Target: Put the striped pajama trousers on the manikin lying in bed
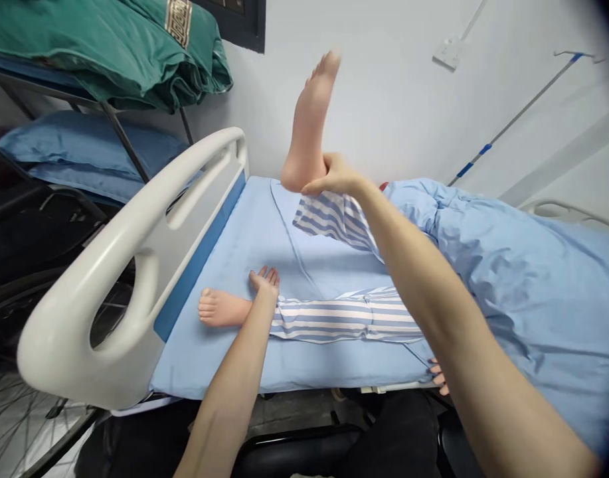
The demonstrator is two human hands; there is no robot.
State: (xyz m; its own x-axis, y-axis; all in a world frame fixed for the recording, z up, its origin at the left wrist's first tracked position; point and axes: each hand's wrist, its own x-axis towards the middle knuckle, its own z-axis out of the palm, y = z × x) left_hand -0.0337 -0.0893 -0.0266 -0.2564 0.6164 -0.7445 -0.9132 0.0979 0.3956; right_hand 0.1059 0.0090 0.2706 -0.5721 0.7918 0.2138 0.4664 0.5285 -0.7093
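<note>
Patterned band (178, 21): it crossed the green cushion (109, 50) at your upper left, cut off at the top (I could not tell whether its marks were letters or ornament).
Wall plate (448, 53): one, pale, any print on it too small to read.
Feet: two; the raised foot (308, 129) stood above the bed sheet (234, 242), toes up and blurred, while the lowered foot (225, 309) lay near the white footboard (112, 245).
Right hand (338, 174): your fingers were wrapped around the ankle of the raised foot, holding it up.
Left hand (265, 281): your palm faced up with the fingers loosely apart, just beside the lowered ankle (your forearm crossed over it, so I could not tell whether they touched).
Striped trouser legs (329, 318): two, one lifted, one flat, both partly hidden behind your right forearm.
Third hand (438, 377): only fingers showed at the near bed edge, the rest hidden by that forearm.
Blue pillows (95, 143): two, stacked below the cushion, partly behind rack bars (125, 143).
Pole (508, 116): one, with three blue fittings, its foot hidden behind the blue blanket (533, 285).
Red sliver (384, 186): beside the blanket, too small to identify.
</note>
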